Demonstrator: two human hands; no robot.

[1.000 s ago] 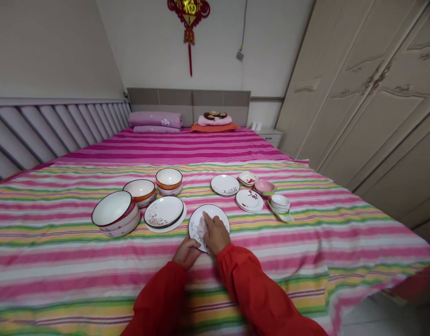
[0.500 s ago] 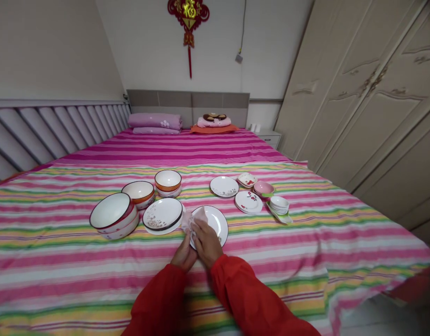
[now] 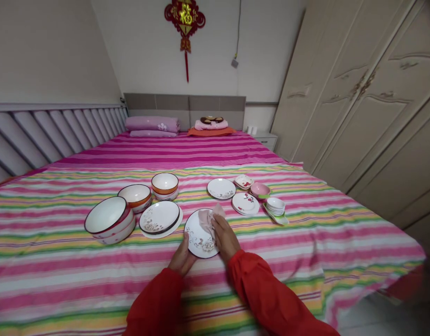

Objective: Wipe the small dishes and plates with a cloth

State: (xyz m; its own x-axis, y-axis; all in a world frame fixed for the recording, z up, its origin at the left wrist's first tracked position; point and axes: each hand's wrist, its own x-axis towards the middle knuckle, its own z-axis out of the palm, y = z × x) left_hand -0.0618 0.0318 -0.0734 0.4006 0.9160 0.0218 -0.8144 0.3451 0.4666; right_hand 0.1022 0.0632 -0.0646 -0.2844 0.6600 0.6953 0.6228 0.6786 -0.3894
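Observation:
A white plate with a floral pattern (image 3: 198,237) lies on the striped bedspread (image 3: 306,242) in front of me. My left hand (image 3: 182,258) holds its near left rim. My right hand (image 3: 225,238) presses a pale pink cloth (image 3: 207,219) against the plate's right side. Both arms wear red sleeves.
To the left are a large red-rimmed bowl (image 3: 108,219), two orange-banded bowls (image 3: 135,196) (image 3: 164,185) and a deep plate (image 3: 160,218). To the right are two plates (image 3: 221,188) (image 3: 245,203), small dishes (image 3: 259,189) and stacked white saucers (image 3: 275,206). A wardrobe (image 3: 369,102) stands at the right.
The cloth and my right hand moved from the plate's left rim to its right side. The plate now shows its floral pattern more fully, and the view shifted slightly.

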